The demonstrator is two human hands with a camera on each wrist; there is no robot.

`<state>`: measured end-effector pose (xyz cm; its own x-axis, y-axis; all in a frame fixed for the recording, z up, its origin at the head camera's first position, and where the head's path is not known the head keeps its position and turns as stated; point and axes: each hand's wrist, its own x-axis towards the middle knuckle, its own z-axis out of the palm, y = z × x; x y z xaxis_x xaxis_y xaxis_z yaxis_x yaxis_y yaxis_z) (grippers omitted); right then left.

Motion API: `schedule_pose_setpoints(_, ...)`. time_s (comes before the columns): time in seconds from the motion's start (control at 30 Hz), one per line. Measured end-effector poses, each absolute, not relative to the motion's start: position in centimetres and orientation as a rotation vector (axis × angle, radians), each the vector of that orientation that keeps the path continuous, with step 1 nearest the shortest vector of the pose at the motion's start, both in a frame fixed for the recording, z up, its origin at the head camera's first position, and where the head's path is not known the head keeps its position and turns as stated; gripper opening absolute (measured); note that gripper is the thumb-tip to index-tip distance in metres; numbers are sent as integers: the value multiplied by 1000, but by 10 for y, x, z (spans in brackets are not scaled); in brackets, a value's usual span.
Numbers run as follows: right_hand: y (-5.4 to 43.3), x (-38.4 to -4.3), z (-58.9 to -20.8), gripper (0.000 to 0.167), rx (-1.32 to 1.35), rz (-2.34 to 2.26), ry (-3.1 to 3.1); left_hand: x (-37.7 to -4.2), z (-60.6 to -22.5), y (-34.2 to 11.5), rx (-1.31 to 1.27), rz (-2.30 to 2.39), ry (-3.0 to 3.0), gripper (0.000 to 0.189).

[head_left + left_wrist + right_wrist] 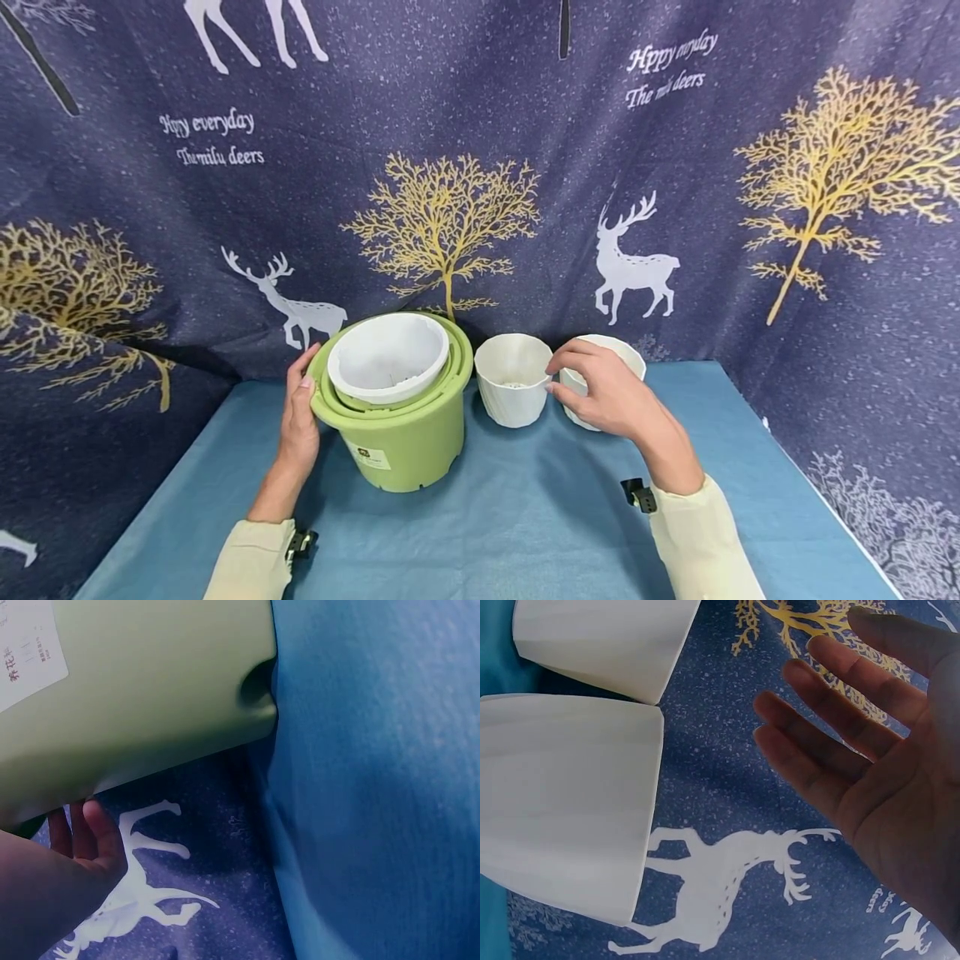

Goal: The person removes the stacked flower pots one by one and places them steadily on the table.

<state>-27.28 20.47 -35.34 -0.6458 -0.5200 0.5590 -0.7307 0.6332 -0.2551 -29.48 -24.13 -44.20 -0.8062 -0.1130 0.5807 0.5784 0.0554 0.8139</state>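
Note:
A large green flowerpot [408, 454] stands left of centre in the head view, with more green rims and a white oval pot [390, 354] nested in its mouth. My left hand [300, 425] touches the left side of its rim, fingers fairly straight; the left wrist view shows fingertips partly hidden at the pot's edge. Two white flowerpots stand to the right: a middle one [512, 402] and a right one [628, 357]. Over the right one hovers my right hand [611, 392], partly covering it. In the right wrist view its spread fingers [832, 712] hold nothing.
Blue cloth [480, 542] covers the table. Behind it hangs a dark blue curtain [480, 100] printed with deer and gold trees, close behind the pots. A paper label [369, 456] is stuck on the green pot's front.

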Motion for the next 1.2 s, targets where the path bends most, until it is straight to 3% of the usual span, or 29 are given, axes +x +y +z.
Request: schedule_pose_setpoints(1.2, 182, -278, -352, 15, 1026, 655, -2438, -296, -444, -239, -489, -1817, -1783, 55)
